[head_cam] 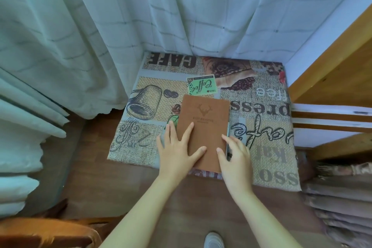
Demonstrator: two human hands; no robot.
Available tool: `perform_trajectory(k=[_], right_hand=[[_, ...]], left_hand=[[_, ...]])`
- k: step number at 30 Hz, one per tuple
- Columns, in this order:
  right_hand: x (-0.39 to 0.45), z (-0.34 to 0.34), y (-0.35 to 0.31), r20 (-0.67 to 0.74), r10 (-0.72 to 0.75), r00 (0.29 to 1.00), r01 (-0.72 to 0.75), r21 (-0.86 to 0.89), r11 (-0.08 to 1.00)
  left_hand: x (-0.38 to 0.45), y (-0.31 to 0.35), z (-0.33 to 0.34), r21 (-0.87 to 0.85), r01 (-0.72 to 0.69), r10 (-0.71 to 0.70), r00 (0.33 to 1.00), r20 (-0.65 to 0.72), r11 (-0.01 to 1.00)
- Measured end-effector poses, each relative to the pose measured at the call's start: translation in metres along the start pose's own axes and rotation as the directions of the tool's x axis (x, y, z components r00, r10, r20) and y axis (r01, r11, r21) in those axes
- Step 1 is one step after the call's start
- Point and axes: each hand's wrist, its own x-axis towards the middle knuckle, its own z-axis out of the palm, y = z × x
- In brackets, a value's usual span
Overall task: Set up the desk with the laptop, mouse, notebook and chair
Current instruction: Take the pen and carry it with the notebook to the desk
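Note:
A brown notebook (204,125) with a deer-head emblem lies flat on the desk (267,127), which is covered by a coffee-print cloth. My left hand (177,151) rests with spread fingers on the notebook's near left part. At the near right edge my right hand (234,159) touches the cover with its thumb, fingers along the side. A brown wooden chair (46,233) shows at the bottom left corner. No laptop or mouse is in view.
White checked curtains (120,26) hang behind and to the left of the desk. A wooden shelf unit (334,70) stands on the right, with folded fabric (342,197) stacked below it. Brown floor lies in front, and a shoe tip (213,239) shows.

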Motion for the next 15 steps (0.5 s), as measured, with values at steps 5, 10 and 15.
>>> perform_trajectory(k=[5, 10, 15], right_hand=[[0.013, 0.001, -0.002, 0.021, 0.032, 0.999, -0.035, 0.108, 0.994], [0.026, -0.003, -0.005, 0.044, 0.172, 0.984, -0.177, 0.174, 0.969], [0.032, -0.008, -0.005, 0.086, 0.266, 0.96, -0.28, 0.247, 0.928]], left_hand=[[0.014, 0.007, -0.022, -0.741, 0.108, -0.156, 0.988, 0.005, 0.663], [0.027, -0.011, -0.033, -0.934, 0.292, -0.173, 0.95, 0.259, 0.207], [0.035, -0.02, -0.037, -0.926, 0.349, -0.064, 0.937, 0.343, 0.148]])
